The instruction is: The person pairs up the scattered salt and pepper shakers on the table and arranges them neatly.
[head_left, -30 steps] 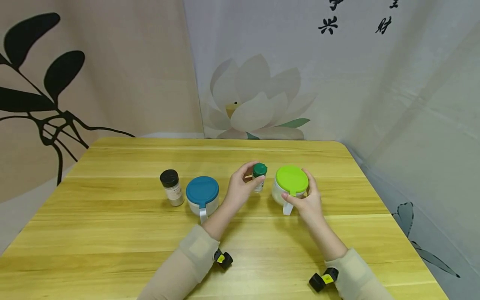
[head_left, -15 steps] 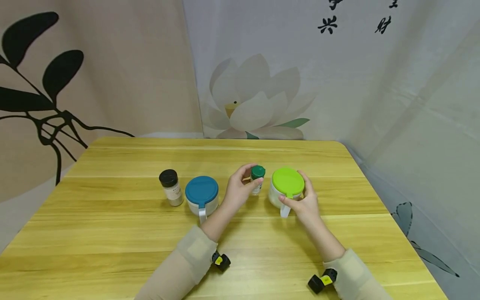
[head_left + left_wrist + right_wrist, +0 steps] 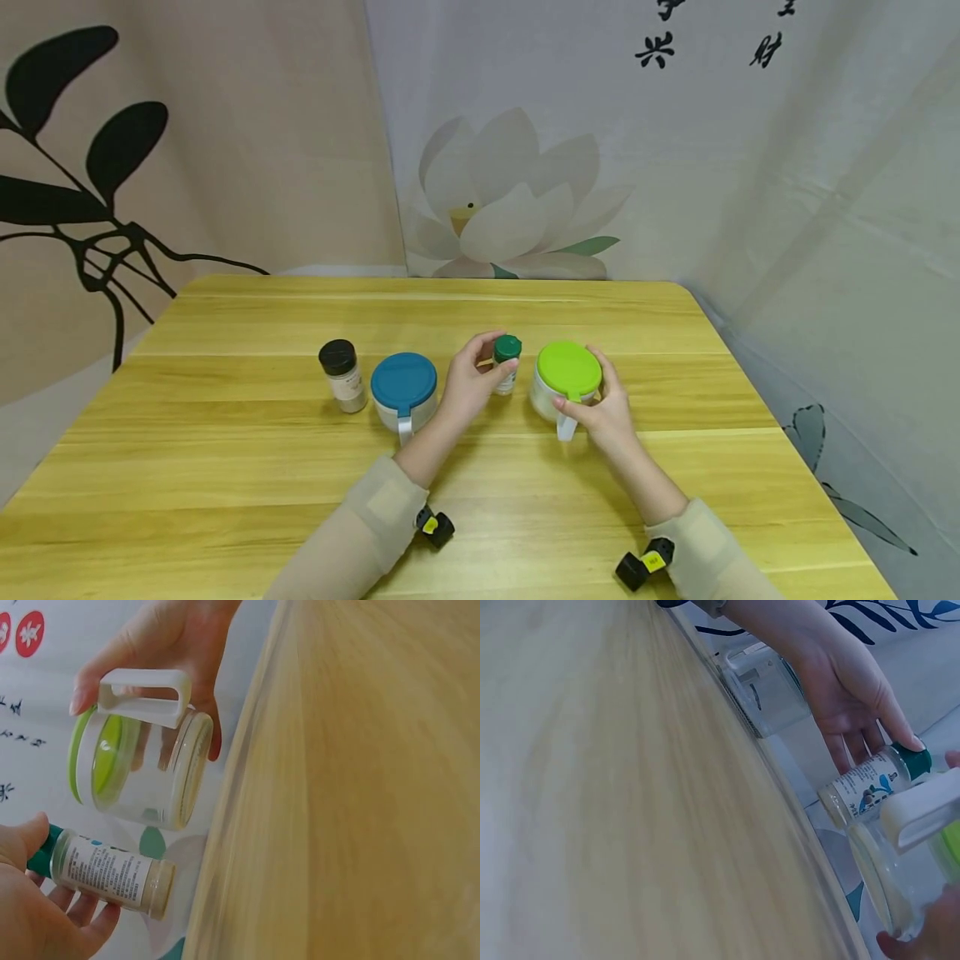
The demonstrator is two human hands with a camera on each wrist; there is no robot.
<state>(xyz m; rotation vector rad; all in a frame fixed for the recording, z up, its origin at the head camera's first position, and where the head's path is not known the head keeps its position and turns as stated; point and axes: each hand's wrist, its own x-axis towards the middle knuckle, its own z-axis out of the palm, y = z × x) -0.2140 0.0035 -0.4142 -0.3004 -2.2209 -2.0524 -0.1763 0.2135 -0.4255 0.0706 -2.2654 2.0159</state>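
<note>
In the head view, my left hand (image 3: 467,390) grips a small seasoning bottle (image 3: 507,348) with a dark green cap, thumb and fingers around its top. The left wrist view shows the printed label on this clear bottle (image 3: 109,874). Just to the right, my right hand (image 3: 611,410) holds a clear seasoning jar (image 3: 568,368) with a lime green lid, thumb near the white handle and fingers around the far side. Background shows between the jar's base (image 3: 196,771) and the table, so both containers hang above the surface. The bottle overlaps the jar in the right wrist view.
A second clear jar (image 3: 403,383) with a blue lid and pale handle stands left of my left forearm. Beside it stands a black-capped bottle (image 3: 347,385) with a white label. The wooden table (image 3: 225,467) ends at a printed curtain (image 3: 517,208).
Both hands have drifted a little left and nearer to me, carrying the green-capped bottle and the lime-lidded jar side by side. The blue-lidded jar and black-capped bottle stay put.
</note>
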